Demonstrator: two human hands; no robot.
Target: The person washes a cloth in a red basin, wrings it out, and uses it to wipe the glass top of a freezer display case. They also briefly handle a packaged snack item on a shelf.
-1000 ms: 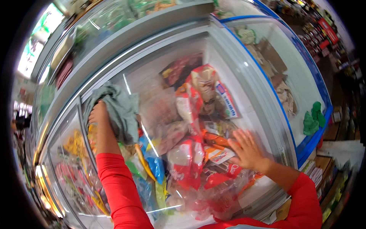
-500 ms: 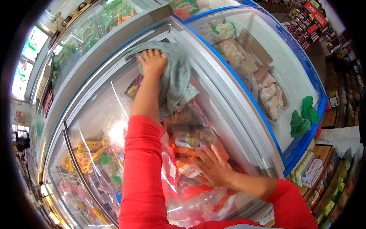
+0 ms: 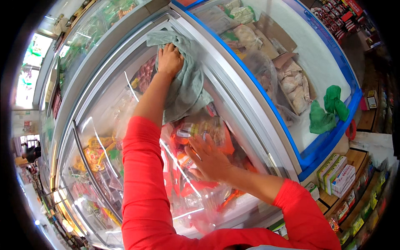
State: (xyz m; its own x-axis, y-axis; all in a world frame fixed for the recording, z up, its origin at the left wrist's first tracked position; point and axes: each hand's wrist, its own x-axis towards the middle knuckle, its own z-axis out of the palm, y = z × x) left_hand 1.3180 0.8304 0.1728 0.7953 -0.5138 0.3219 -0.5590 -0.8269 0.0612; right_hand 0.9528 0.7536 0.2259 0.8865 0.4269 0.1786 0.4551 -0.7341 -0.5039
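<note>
My left hand (image 3: 170,61) reaches to the far end of a glass-topped chest freezer. Its fingers are bunched on a grey-green cloth (image 3: 186,91), which lies crumpled over the glass lid (image 3: 112,109) and partly against the metal frame. Closer to me, my right hand (image 3: 207,158) rests flat on or just over the glass with its fingers spread, holding nothing. Under the lid show bagged frozen goods: red and orange packages (image 3: 189,132) below my right hand, and a yellow bag (image 3: 96,152) at the left.
Along the right stands an open blue-rimmed freezer (image 3: 287,146) with a box of pale frozen pieces (image 3: 294,85) and a green plastic bag (image 3: 323,116). Small cartons (image 3: 336,175) sit on a wooden shelf at the lower right. Another glass case (image 3: 89,41) runs along the far left.
The view has shifted. My left hand and the cloth have moved right relative to the freezer's far corner, and those fingers have drawn closer together. My right hand stays spread, slightly farther left.
</note>
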